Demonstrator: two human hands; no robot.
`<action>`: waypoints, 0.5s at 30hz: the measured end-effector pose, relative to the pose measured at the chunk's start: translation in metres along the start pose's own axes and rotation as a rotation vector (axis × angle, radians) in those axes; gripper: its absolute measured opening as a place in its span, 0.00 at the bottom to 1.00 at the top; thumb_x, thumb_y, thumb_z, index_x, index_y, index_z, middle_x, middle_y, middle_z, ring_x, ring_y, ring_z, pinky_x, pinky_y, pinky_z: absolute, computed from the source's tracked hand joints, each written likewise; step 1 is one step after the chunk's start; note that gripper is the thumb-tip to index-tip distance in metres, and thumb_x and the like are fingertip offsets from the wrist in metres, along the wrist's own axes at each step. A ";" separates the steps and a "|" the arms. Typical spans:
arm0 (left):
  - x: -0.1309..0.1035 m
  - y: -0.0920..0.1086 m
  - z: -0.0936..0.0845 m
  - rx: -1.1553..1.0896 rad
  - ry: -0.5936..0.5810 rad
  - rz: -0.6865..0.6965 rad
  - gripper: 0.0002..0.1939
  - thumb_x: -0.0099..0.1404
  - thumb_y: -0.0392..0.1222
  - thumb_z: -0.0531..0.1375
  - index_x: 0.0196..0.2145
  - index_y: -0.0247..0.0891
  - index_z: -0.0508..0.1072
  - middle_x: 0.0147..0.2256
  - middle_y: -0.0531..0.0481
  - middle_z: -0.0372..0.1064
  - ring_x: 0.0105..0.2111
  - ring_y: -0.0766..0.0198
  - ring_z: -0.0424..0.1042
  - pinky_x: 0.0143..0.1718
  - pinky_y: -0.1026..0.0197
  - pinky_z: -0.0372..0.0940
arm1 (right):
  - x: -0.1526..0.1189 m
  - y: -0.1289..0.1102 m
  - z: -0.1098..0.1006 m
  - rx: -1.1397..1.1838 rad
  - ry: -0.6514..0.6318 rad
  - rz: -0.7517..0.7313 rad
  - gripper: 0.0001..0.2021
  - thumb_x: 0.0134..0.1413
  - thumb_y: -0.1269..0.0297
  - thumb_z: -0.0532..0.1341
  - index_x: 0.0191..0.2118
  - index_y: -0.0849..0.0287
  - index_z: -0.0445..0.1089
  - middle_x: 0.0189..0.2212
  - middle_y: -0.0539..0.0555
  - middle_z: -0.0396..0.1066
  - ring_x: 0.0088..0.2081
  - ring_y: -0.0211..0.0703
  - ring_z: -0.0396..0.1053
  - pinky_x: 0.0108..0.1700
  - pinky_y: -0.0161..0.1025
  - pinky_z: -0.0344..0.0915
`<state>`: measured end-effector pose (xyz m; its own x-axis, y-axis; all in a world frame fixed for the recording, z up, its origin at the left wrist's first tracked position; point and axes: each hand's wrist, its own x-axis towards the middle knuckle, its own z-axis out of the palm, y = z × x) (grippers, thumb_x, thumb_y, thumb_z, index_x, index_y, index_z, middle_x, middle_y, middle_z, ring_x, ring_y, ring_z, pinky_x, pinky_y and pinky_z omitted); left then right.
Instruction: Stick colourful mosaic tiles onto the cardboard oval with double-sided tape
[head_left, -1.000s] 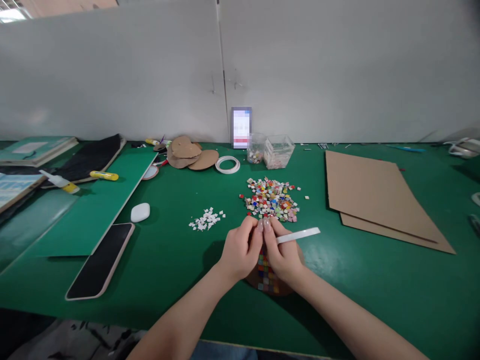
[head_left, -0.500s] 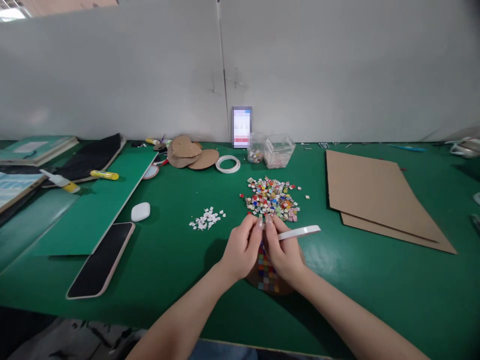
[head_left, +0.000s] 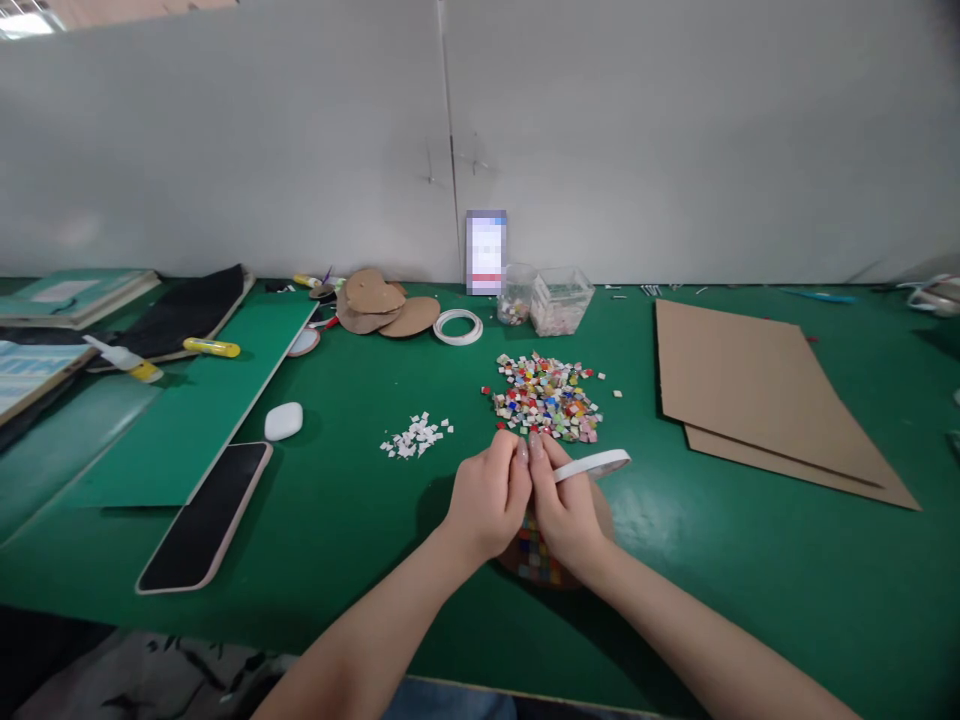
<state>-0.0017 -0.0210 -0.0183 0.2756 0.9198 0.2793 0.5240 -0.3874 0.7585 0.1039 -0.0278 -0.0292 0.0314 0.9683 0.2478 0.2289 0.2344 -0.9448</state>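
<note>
A roll of white tape sticks out to the right from my right hand, whose fingers are closed on it. My left hand is closed in a pinch, its thumb and fingertips against those of the right. Whatever lies between the fingertips is hidden. Beneath both hands is a round brown cardboard disc with rows of coloured mosaic tiles on it, partly covered by the hands. Just beyond the fingertips lies a heap of loose coloured tiles.
White paper scraps lie to the left, near a phone and a white case. Cardboard sheets are at the right. Along the back are cardboard discs, another tape roll and a clear tub.
My thumb tips have come together over the disc. The tape roll has tilted and shifted slightly left with my right hand. The whole view has moved a little.
</note>
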 end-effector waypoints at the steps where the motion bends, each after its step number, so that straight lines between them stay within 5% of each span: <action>1: 0.000 0.000 0.000 0.009 0.006 -0.001 0.08 0.67 0.39 0.43 0.29 0.40 0.54 0.21 0.55 0.57 0.19 0.67 0.59 0.21 0.65 0.50 | 0.000 0.000 0.000 -0.023 -0.002 -0.010 0.12 0.60 0.63 0.46 0.25 0.55 0.54 0.19 0.46 0.54 0.22 0.37 0.54 0.24 0.35 0.52; 15: 0.000 0.004 0.000 -0.209 -0.002 -0.131 0.11 0.68 0.44 0.43 0.29 0.40 0.56 0.21 0.57 0.54 0.20 0.69 0.57 0.22 0.66 0.50 | 0.004 -0.001 -0.004 -0.072 -0.027 -0.011 0.12 0.60 0.63 0.46 0.26 0.56 0.54 0.21 0.47 0.54 0.23 0.37 0.54 0.27 0.35 0.54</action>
<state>0.0002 -0.0227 -0.0157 0.2179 0.9612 0.1691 0.3771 -0.2427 0.8938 0.1079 -0.0242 -0.0259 0.0025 0.9678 0.2518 0.2981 0.2396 -0.9240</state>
